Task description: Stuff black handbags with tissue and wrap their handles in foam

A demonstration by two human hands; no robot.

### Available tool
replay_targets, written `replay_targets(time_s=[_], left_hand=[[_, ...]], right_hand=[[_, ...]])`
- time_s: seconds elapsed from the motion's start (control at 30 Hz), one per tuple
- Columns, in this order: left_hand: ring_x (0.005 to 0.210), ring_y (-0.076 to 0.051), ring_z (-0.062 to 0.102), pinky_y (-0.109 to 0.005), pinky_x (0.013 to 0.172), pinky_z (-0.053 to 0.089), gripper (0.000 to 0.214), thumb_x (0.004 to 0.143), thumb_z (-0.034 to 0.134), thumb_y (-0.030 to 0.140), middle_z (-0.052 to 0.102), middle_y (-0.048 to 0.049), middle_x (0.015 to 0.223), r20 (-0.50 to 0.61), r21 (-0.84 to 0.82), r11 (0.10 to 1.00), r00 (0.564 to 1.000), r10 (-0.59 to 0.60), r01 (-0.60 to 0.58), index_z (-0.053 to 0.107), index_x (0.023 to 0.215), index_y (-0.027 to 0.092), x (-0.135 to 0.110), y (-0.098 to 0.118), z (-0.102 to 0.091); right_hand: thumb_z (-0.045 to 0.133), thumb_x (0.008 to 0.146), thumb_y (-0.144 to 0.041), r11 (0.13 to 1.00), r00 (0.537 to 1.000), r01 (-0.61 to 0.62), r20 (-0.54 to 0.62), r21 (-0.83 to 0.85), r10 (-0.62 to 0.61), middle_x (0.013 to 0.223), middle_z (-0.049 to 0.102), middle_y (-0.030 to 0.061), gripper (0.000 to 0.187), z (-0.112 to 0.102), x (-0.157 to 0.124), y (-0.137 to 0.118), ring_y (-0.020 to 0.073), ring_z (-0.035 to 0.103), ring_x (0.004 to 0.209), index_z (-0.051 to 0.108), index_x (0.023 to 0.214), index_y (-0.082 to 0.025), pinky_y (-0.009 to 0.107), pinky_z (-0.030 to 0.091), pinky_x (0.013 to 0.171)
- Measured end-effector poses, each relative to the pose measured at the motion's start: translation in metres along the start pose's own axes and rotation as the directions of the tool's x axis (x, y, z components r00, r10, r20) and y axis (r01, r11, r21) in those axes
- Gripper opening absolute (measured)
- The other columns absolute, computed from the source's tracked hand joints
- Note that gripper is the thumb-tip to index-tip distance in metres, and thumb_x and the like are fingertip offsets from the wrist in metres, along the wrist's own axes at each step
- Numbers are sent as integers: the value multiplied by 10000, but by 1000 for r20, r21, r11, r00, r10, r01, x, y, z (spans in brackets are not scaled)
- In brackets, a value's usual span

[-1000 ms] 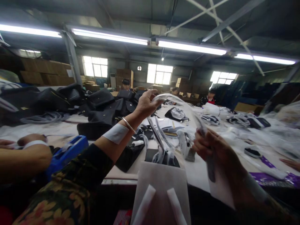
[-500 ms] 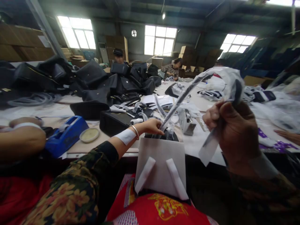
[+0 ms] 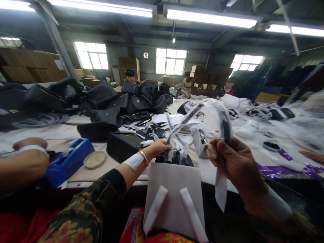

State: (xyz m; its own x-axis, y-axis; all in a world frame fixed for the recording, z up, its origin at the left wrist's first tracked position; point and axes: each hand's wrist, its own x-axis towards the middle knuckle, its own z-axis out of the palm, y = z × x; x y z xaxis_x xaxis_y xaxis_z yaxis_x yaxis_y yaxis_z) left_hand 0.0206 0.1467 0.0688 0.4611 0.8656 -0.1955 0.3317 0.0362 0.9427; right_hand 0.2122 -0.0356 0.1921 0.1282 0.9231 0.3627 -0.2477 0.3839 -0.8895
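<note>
My right hand (image 3: pixel 236 158) is closed round a dark strap wrapped in clear film (image 3: pixel 224 123), raised over the table's front edge. A pale loose end of wrapping hangs below its fingers. The strap arches left and down to my left hand (image 3: pixel 160 148), which pinches it near the top of a bag. That bag stands upright against me. Its near side is a plain greyish panel (image 3: pixel 174 189) with two white foam strips (image 3: pixel 156 207) slanting across it. At its dark top, wrapped pieces stick up just behind the panel.
A blue tape dispenser (image 3: pixel 69 160) and a round shallow dish (image 3: pixel 94 159) lie to the left, near another person's arm (image 3: pixel 25 162). Black bags (image 3: pixel 106 98) are heaped behind. A white tape dispenser (image 3: pixel 201 141), clear plastic and purple ribbon (image 3: pixel 280 168) lie rightward. Other people sit across the table.
My right hand has moved left and lower in view with the strap, which now bends more sharply. The left hand has shifted slightly left, still at the strap. The view has tilted up.
</note>
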Motion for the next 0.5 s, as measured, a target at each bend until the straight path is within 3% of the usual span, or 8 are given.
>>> replay_targets(time_s=[0.17,0.33,0.5], left_hand=[[545,-124,616,-238,541,513,151,821,716,263,673,-36,672,-67,-153,988,997,25,-36,668,774,127,9,5,0],[574,-122,625,-222,555,505,140,823,713,232,695,-45,683,-183,-195,975,981,72,-108,680,743,122,28,16,-3],[635,-125,647,-212,583,502,135,832,707,271,747,-41,786,-243,-202,967,965,103,-154,726,862,141,42,15,-12]], right_hand=[[782,847,-414,999,998,-45,37,-5,45,561,581,-11,210,3,-6,-4,107,525,456,753,889,-211,204,403,388],[741,876,-458,994,990,-89,103,-68,96,591,600,0,244,5,-18,-12,117,534,474,749,942,-223,212,399,400],[718,894,-447,993,999,-42,6,-107,43,538,522,-15,225,1,-30,-26,128,496,480,751,971,-238,240,371,418]])
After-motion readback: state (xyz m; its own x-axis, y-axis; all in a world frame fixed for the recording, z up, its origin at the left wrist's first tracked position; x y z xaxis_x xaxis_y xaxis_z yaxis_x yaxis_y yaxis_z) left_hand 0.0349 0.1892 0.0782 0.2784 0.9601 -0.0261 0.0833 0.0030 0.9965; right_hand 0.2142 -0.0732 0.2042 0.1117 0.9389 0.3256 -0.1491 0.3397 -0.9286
